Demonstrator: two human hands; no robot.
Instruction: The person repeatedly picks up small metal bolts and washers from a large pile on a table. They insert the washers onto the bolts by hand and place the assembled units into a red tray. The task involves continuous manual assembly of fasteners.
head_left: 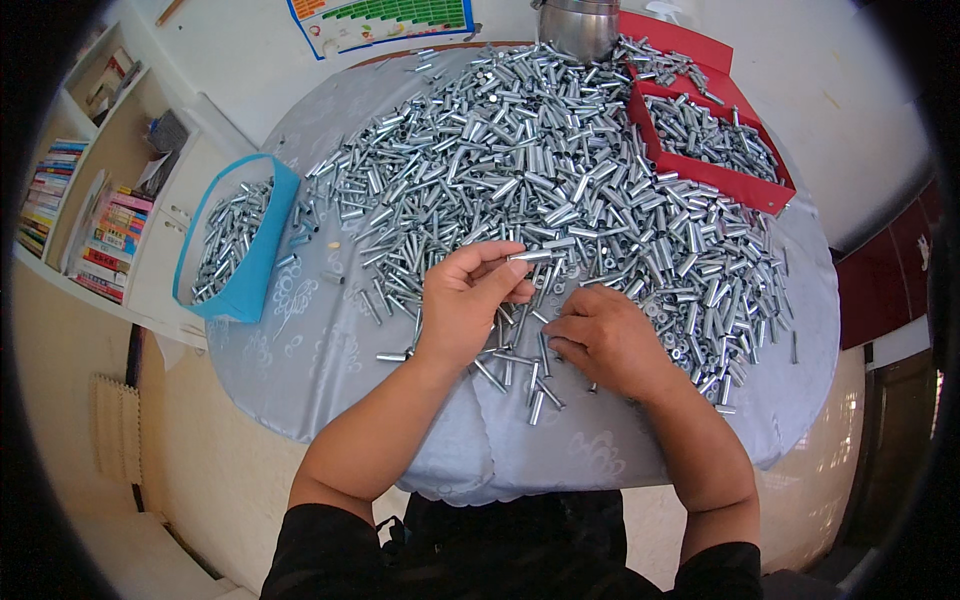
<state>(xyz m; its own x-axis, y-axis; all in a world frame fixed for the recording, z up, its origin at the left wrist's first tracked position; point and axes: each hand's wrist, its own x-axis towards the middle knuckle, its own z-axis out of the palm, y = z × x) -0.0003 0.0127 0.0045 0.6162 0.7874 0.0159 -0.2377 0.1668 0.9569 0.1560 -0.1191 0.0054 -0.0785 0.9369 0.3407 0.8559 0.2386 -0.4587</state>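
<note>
My left hand (456, 305) pinches a shiny metal sleeve (530, 256) between thumb and forefinger, just above the near part of the pile. Close by on the right, my right hand (618, 342) is low over the parts with its fingers curled together. A thin bolt end shows by its fingertips, but whether they grip it is hard to make out. Under and around both hands spreads a big heap of silvery metal sleeves and bolts (480, 160). Several loose bolts (538, 392) lie on the cloth between my forearms.
A blue fabric bin (262, 262) of metal pieces stands at the left. At the far right is an open red box (715, 180) with more pieces, beside a steel pot (580, 28). A grey patterned cloth (330, 390) covers the round table. Bookshelves (110, 200) stand beyond the left.
</note>
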